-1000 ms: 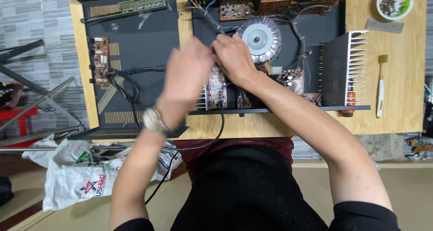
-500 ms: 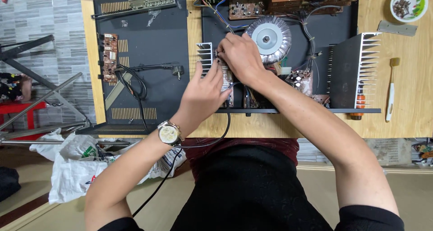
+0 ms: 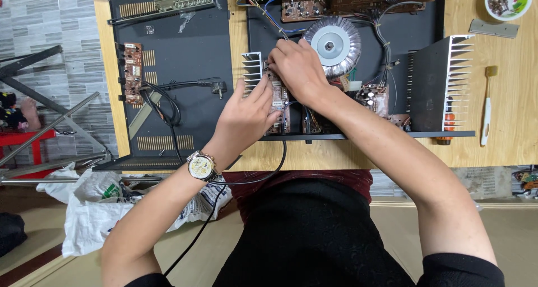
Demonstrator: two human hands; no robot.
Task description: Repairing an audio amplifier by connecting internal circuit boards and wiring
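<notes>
both hands work inside an opened black amplifier chassis (image 3: 426, 133) that lies on a wooden worktop (image 3: 515, 124). the left hand (image 3: 246, 116), with a wristwatch (image 3: 200, 165) on its wrist, has its fingers stretched forward and lightly curled, their tips against a small brown circuit board (image 3: 278, 99) standing on edge in the chassis. this board sits just beside a small silver finned heat sink (image 3: 251, 68), which lies to its left. the right hand (image 3: 300, 68) comes from the other side with its fingers bent down onto the top of the same board, pinching it near the heat sink; how firmly it grips i cannot tell. just behind the right hand lies a round silver toroidal transformer (image 3: 335, 43), partly covered by the knuckles. a large black finned heat sink (image 3: 443, 82) stands at the chassis's right end. left of the chassis lies the removed black cover panel (image 3: 179, 68) with a power plug (image 3: 217, 87) and cable on it. on the worktop to the right lie a toothbrush (image 3: 486, 105) and a small bowl (image 3: 509, 0).
</notes>
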